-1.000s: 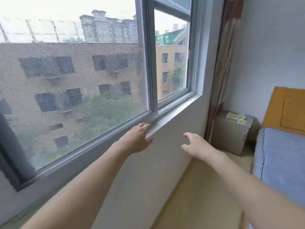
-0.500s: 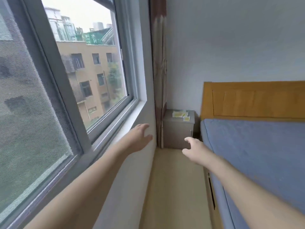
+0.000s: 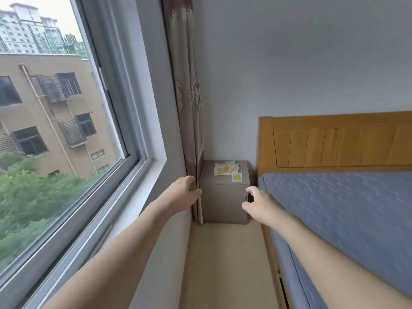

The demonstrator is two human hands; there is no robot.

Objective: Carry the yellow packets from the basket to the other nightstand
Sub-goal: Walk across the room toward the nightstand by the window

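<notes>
Several yellow packets (image 3: 227, 169) lie scattered on top of a grey nightstand (image 3: 225, 197) in the far corner, between the curtain and the bed. No basket is in view. Both my arms reach forward and hold nothing. My left hand (image 3: 185, 191) hovers in front of the curtain's lower edge, fingers loosely curled. My right hand (image 3: 256, 202) is in front of the nightstand's right side, fingers relaxed and slightly bent. Both hands are short of the nightstand.
A large window (image 3: 66, 130) and its sill run along the left wall. A brown patterned curtain (image 3: 189, 97) hangs in the corner. A bed with a blue mattress (image 3: 345, 219) and wooden headboard (image 3: 334, 143) fills the right. A narrow beige floor strip (image 3: 223, 264) leads ahead.
The view has swung right from the window toward the corner. The nightstand and packets now sit centred and closer, and both hands have moved nearer to it.
</notes>
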